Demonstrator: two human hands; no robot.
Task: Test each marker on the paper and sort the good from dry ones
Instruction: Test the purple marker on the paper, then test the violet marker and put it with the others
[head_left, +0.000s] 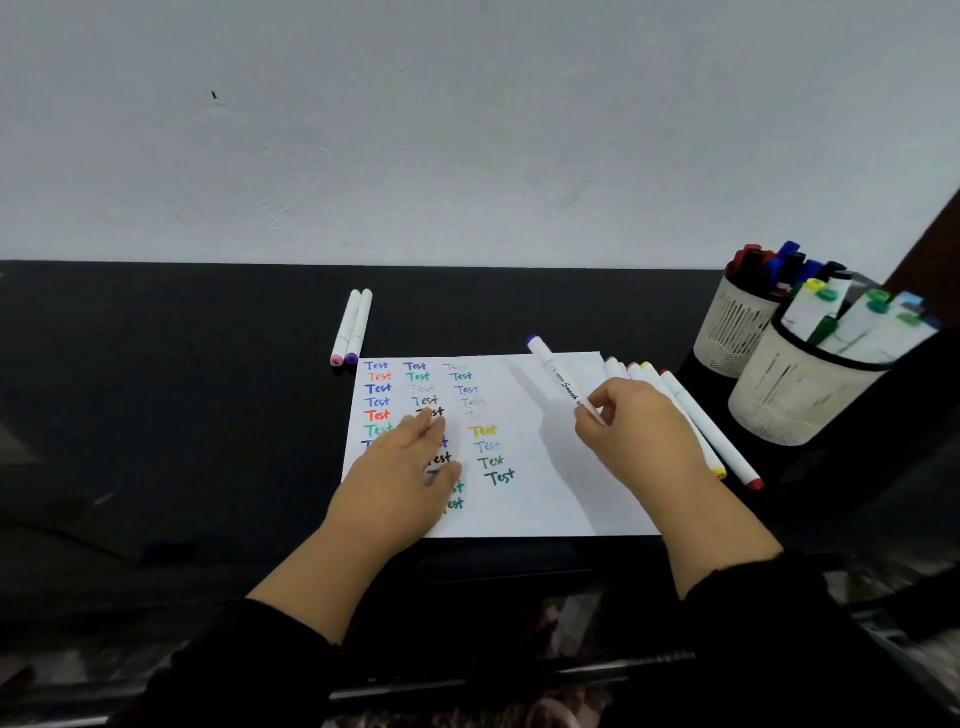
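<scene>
Your left hand (402, 467) lies flat on the paper (540, 499), fingers straight, pressing down over the middle column of written words. Your right hand (631, 431) pinches a white marker (558, 379) near its lower end; the marker is tilted up and away, its purple-capped tip pointing toward the far edge of the sheet. The paper sits on the black tabletop (182, 415) and carries three columns of the word "Test" in blue, red, green, black and yellow, some faint. Two white markers (354, 327) lie side by side just beyond the paper's far left corner. A row of markers (696, 421) lies just beside the paper's right edge, partly under your right hand. Two mesh cups (779, 395) full of markers stand at the far right
</scene>
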